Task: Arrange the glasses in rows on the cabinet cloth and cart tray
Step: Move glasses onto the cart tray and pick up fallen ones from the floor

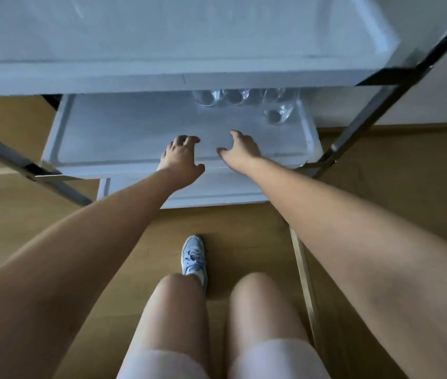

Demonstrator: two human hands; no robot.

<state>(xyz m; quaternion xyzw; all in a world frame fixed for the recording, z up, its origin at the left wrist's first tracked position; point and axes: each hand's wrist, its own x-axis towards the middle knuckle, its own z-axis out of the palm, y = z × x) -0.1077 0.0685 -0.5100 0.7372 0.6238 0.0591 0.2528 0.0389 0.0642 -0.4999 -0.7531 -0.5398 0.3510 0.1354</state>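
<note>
Beyond bare knees (178, 296), the left hand (181, 157) and right hand (241, 150) hover empty, fingers loosely apart, over the middle cart tray (107, 161), while glasses (274, 114) cluster at one o'clock, where the overhanging top tray (162, 80) risks a blind knock.

We look down on a warm brown wooden floor (244, 236) that fills the near side and spreads out to left and right. On the far right a plain pale wall (435, 105) meets it. A thin brassy strip (303, 269) lies along the floor at near right. The light is soft, dim and slightly bluish, and shadows are faint.
</note>
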